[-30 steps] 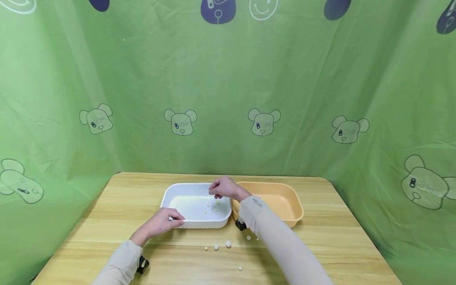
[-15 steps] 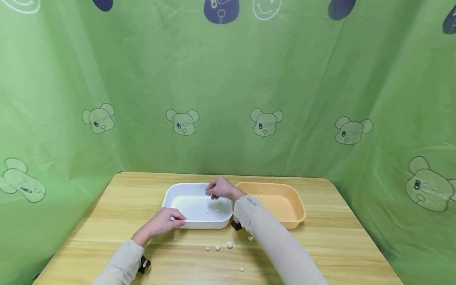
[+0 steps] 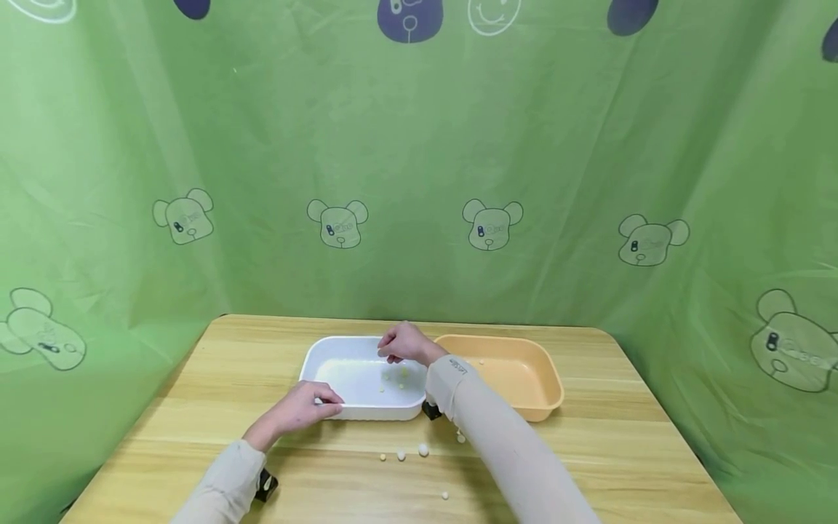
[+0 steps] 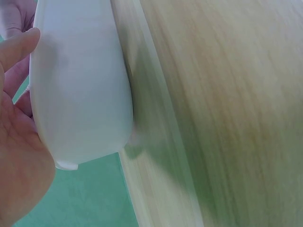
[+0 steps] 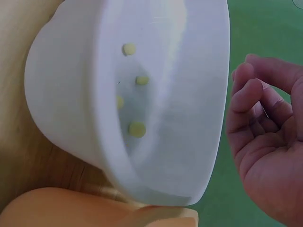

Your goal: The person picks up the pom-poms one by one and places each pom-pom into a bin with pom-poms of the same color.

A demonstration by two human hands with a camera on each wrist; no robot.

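Note:
A white rectangular basin (image 3: 393, 413) stands on the table, several small pale yellow balls (image 5: 137, 129) lying on its floor. My left hand (image 3: 301, 409) grips the near rim at its left part; in the left wrist view the thumb (image 4: 23, 47) lies on the outer wall, the other fingers behind the rim. Over the basin's right half hovers my right hand (image 3: 404, 343), its fingers curled and the tips drawn together. No object shows between those fingertips in the right wrist view (image 5: 265, 109).
An orange basin (image 3: 546, 378) sits against the white one's right side, with a small white ball (image 3: 481, 362) inside. Several white balls (image 3: 423, 450) and a yellowish ball (image 3: 382, 458) lie on the wooden table (image 3: 628, 451) in front. A green curtain (image 3: 419, 284) surrounds the table.
My right hand has moved slightly left over the white basin, then stays nearly still. The left hand keeps its grip on the rim. The head view has shifted a little.

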